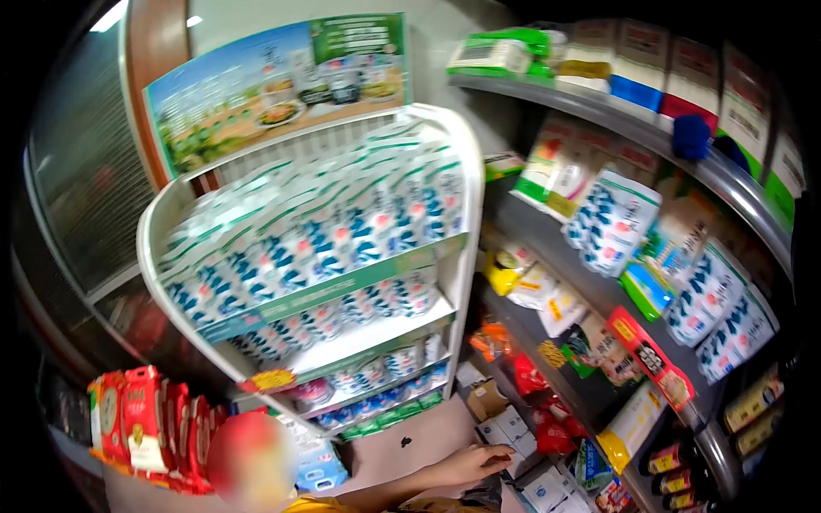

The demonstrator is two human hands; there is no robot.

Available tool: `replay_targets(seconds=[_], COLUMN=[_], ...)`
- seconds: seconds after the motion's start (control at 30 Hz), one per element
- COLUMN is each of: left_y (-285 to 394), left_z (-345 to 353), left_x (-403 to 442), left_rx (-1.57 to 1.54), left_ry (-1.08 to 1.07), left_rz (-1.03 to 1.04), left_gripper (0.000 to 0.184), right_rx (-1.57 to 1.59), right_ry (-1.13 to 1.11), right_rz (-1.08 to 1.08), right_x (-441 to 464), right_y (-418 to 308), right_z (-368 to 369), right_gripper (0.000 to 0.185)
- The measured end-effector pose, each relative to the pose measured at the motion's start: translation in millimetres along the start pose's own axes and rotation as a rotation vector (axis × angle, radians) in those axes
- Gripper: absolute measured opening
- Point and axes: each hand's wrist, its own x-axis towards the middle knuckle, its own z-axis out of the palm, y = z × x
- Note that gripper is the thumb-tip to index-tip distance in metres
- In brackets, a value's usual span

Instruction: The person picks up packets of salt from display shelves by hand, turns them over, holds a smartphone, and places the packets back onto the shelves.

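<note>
My left hand (472, 464) reaches to the right at the bottom of the view, below a yellow sleeve. Its fingers look stretched out, with nothing visible in them. Nearest to the fingertips are white boxes (510, 427) low beside the right-hand shelves; whether I touch them I cannot tell. More white boxes (550, 493) lie just below. An opened brown carton (487, 400) sits behind them. Red packets (554, 432) are on the low shelf to the right. My right hand is out of view.
A white display rack (466, 282) holds rows of white-and-blue pouches (329, 252). Grey shelves (599, 107) with packets and bottles (667, 459) rise on the right. Red bags (141, 419) and a light-blue pack (321, 462) stand lower left, beside a blurred round patch (252, 462).
</note>
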Motion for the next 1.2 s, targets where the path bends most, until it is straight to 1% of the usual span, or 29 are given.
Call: replay_targets(seconds=[0.1,0.17,0.27,0.3,0.47,0.53,0.6,0.67,0.7,0.73,0.8,0.83,0.87,0.9,0.93,1.0,1.07,1.13,1.2], left_y=[-9.2,-19.2,-23.1,-12.9,1.9,-3.5,-6.5,3.3,-3.9,-11.0,-19.4,-15.3,-9.9,-6.3,-3.7,-3.4,-2.4,-12.6,-30.0], left_z=[-3.2,-1.7,-4.1,-9.2,-18.1,-13.6,-9.7,-8.4,-6.8,-8.6,-18.8,-29.2,-42.8,-56.1,-68.4,-92.8,-115.3,-138.0,-162.3], left_x=[-21.4,-33.9,-49.3,-56.2,-92.0,-111.8,-134.6,-155.0,-164.0,-171.4,-182.4,-185.5,-186.8,-186.6,-184.2,-175.1,-159.8,-139.6,-113.2], left_rx=[0.001,0.006,-0.029,-0.047,-0.132,-0.138,-0.115,-0.163,-0.133,-0.142,0.211,0.233,0.255,0.289,0.321,0.393,0.377,0.406,0.299], left_ry=[0.134,0.279,0.398,0.432,0.557,0.681,0.673,0.764,0.803,0.795,0.927,0.951,0.972,1.001,1.031,1.022,0.995,0.975,0.928], left_rz=[-0.057,-0.006,-0.083,-0.106,-0.175,-0.198,-0.238,-0.31,-0.307,-0.303,-0.28,-0.314,-0.349,-0.313,-0.276,-0.235,-0.191,-0.116,-0.191], left_gripper=[0.033,0.032,0.032,0.032,0.031,0.03,0.031,0.031,0.031,0.031,0.032,0.033,0.035,0.036,0.038,0.04,0.044,0.044,0.047], right_rx=[-0.09,-0.146,-0.219,-0.248,-0.376,-0.451,-0.556,-0.67,-0.693,-0.689,-0.434,-0.419,-0.333,-0.189,-0.146,0.076,0.251,0.286,0.29], right_ry=[-0.069,-0.114,-0.184,-0.205,-0.334,-0.413,-0.516,-0.646,-0.66,-0.658,-0.351,-0.237,-0.135,-0.152,-0.155,-0.065,-0.097,-0.045,-0.058], right_rz=[-0.067,-0.107,-0.146,-0.155,-0.199,-0.226,-0.289,-0.399,-0.448,-0.436,-0.656,-0.651,-0.666,-0.631,-0.72,-0.88,-0.911,-0.997,-1.009], right_x=[21.0,31.7,43.5,46.5,50.4,47.0,44.9,42.4,39.6,27.9,9.3,-10.9,-37.4,-43.2,-33.4,-35.4,-70.7,-43.0,-20.4], right_y=[-21.5,-32.4,-44.4,-47.0,-45.8,-38.1,-31.1,-43.9,-61.9,-93.9,-152.1,-193.1,-232.1,-261.8,-283.3,-322.7,-369.0,-386.1,-400.9], right_z=[-8.1,-11.0,-9.3,-8.5,-1.9,-0.6,-7.0,-20.3,-30.8,-45.0,-73.1,-87.9,-107.6,-121.4,-133.5,-153.9,-175.4,-184.4,-195.4], right_gripper=[0.03,0.03,0.031,0.032,0.034,0.034,0.035,0.036,0.036,0.036,0.03,0.022,0.021,0.02,0.029,0.039,0.045,0.053,0.056])
